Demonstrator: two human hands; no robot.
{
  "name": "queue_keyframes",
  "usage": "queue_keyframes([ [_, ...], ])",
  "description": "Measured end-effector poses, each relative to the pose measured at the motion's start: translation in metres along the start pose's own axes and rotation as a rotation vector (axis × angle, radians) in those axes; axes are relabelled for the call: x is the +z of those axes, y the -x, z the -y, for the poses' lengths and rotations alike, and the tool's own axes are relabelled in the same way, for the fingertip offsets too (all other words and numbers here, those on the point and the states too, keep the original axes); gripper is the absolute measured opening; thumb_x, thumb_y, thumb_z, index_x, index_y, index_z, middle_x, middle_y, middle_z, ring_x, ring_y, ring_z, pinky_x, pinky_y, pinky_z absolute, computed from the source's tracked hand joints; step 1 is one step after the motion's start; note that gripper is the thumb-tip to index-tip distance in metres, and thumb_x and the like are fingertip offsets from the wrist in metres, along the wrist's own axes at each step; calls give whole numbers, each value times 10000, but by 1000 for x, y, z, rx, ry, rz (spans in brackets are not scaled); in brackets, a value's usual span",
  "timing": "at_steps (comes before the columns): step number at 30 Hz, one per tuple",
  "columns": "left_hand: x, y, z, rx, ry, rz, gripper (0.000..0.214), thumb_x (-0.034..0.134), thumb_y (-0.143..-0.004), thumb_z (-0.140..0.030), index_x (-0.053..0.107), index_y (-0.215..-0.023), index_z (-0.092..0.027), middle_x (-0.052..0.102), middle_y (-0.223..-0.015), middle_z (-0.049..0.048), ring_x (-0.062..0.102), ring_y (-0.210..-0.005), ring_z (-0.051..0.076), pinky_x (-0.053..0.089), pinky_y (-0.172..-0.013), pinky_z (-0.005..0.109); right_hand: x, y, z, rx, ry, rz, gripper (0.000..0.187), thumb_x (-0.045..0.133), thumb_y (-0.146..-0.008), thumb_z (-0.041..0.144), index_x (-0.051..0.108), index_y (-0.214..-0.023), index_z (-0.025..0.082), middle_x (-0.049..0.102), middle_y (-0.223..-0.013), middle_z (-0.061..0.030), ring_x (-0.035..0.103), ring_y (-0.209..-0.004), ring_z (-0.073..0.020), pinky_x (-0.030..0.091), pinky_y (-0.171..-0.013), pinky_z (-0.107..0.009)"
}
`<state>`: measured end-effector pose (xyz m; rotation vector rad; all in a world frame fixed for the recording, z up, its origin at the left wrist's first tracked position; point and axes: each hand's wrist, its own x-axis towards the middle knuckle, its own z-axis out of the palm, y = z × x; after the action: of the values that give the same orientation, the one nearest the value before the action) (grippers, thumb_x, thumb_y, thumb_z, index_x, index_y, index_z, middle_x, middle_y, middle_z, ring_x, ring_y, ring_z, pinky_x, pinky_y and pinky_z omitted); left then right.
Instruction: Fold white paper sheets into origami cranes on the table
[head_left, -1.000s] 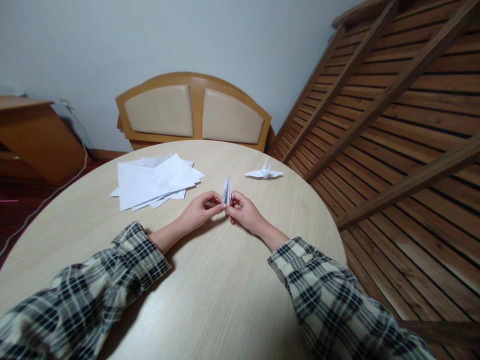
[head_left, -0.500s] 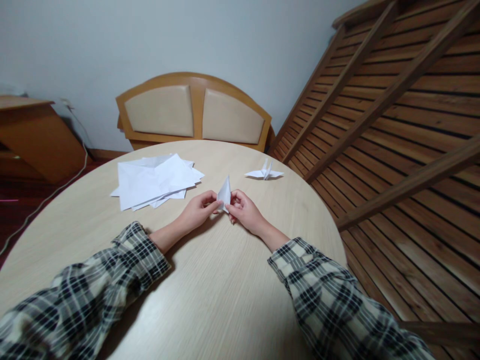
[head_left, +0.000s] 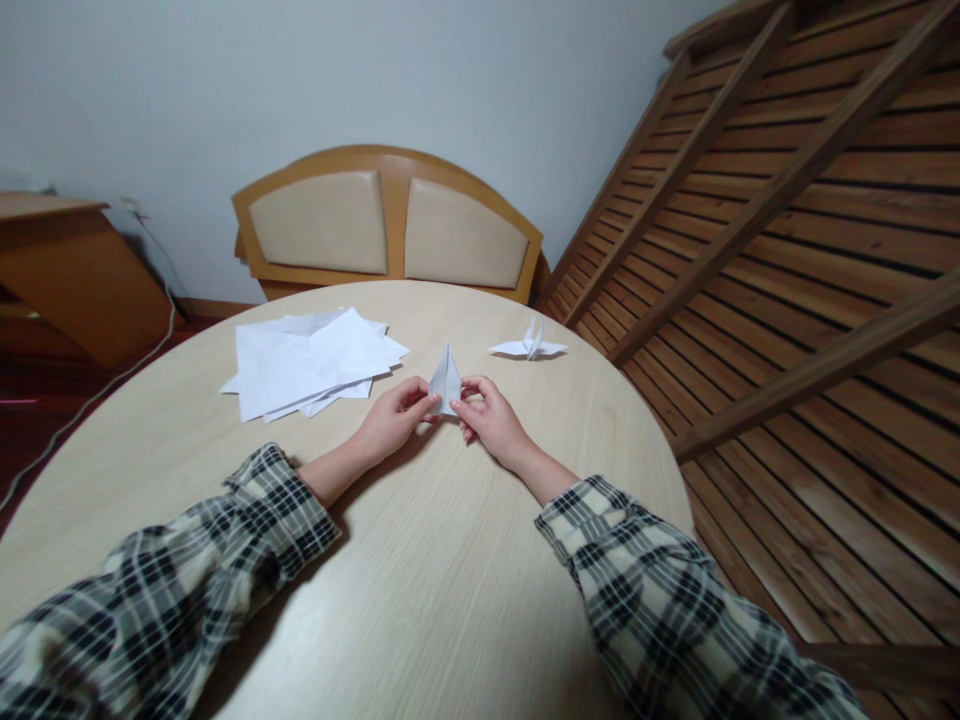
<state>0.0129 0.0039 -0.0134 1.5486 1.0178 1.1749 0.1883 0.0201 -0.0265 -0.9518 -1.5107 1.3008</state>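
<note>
A small piece of folded white paper (head_left: pixel 446 378), pointed at the top with a crease down its middle, is held upright between my two hands. My left hand (head_left: pixel 399 415) pinches its left lower edge between thumb and fingers. On the other side, my right hand (head_left: pixel 491 420) grips the right lower edge, thumb in front. The fingertips behind the paper are partly hidden. Beyond my right hand, a finished paper crane (head_left: pixel 531 346) stands on the table with its wings spread.
Several loose white paper sheets (head_left: pixel 300 365) lie in an untidy pile left of my hands on the round wooden table (head_left: pixel 420 600). A padded headboard (head_left: pixel 390 215) stands behind the table. Wooden slats (head_left: pixel 787 330) lean at the right, and a cable (head_left: pixel 97 390) runs along the floor at left.
The folded paper has turned and opened flatter towards me, showing a wider triangle with both sides of its middle crease. Both hands keep their hold with small finger shifts.
</note>
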Motion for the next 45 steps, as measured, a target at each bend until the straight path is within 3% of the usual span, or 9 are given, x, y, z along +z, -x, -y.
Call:
queue_keyframes([
  [3,0,0,0,16,-3,-15,200,620,-828,-363,553,-780,-180,561,-698,-16,517,-645,133,414,-638,278,0,-1,0,-5,16,-12,406,656,-810,306,478,-1164,216,554,-1021,-29,520,-512,-36,444,-390,-178],
  [10,-1,-1,2,53,-62,-45,164,610,-833,-326,575,-771,-178,577,-711,1,509,-675,147,409,-660,289,-1,-1,0,23,58,25,298,627,-833,346,581,-1067,168,529,-829,-10,531,-540,-73,450,-403,-195],
  [22,-3,-3,9,46,-79,-47,212,630,-829,-368,592,-795,-163,567,-721,2,500,-662,140,368,-634,283,-1,1,0,63,2,18,252,645,-814,347,484,-959,219,515,-542,81,481,-430,-85,394,-394,-179],
  [32,-1,-3,6,30,-36,-53,202,665,-797,-354,594,-786,-166,564,-712,1,514,-647,138,391,-608,278,1,0,0,7,-17,11,243,638,-806,319,444,-916,223,505,-726,73,488,-441,-44,409,-360,-162],
  [45,1,-1,4,45,28,-98,448,658,-789,-274,425,-1166,-209,540,-716,-62,534,-604,107,404,-582,243,1,2,2,18,-10,16,247,637,-812,293,457,-969,231,498,-693,88,481,-416,-48,399,-334,-154],
])
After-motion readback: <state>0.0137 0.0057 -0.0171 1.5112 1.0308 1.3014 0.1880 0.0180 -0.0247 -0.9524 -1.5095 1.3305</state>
